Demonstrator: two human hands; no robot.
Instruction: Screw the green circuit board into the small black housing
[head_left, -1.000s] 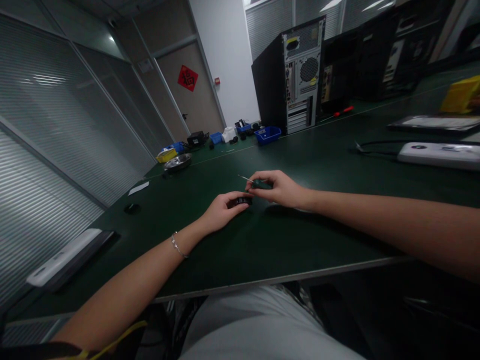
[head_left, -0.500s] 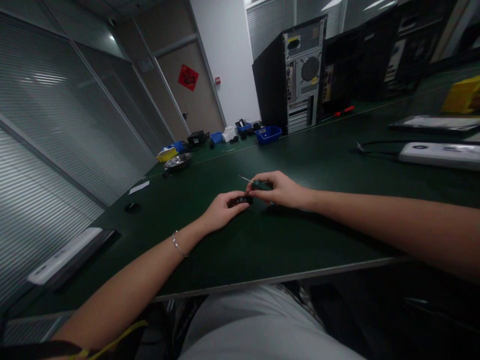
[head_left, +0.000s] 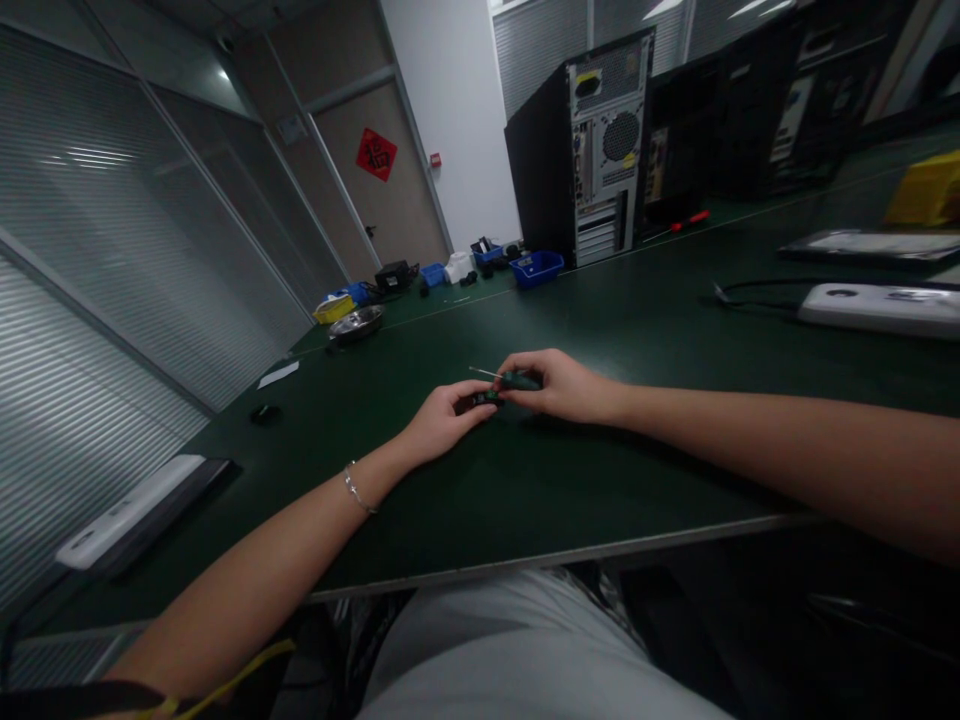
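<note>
Lower than half a second ago, the right hand (head_left: pixel 571 386) has brought its dark-green-handled screwdriver (head_left: pixel 521 381) down a little, the tip shifting slightly left, while the left hand (head_left: pixel 441 424) stays in place. At the far left, a white power strip (head_left: pixel 131 510) lies on the green table (head_left: pixel 517 490), with a small dark object (head_left: pixel 264 412) and a flat white piece (head_left: pixel 278 375) beyond it. Farther back, a shiny metal dish (head_left: pixel 357 324) sits just in front of a yellow tray (head_left: pixel 334 309). The left wrist wears a silver bracelet (head_left: pixel 358 488); that hand's thumb and fingers are closed on a small black part (head_left: pixel 486 398), with a bit of green showing on it, near the middle of the table. Right beside it, the right hand's fingers are clamped round the screwdriver handle; the thin shaft points left above the left fingers. Whether the right fingertips touch the black part, I cannot tell. Behind the hands stand a blue tray (head_left: pixel 535 268) and, next to it, a black computer tower (head_left: pixel 541 160). Farther right come a red-handled tool (head_left: pixel 690 221), a second power strip (head_left: pixel 877 306) and a yellow bin (head_left: pixel 926 190).
</note>
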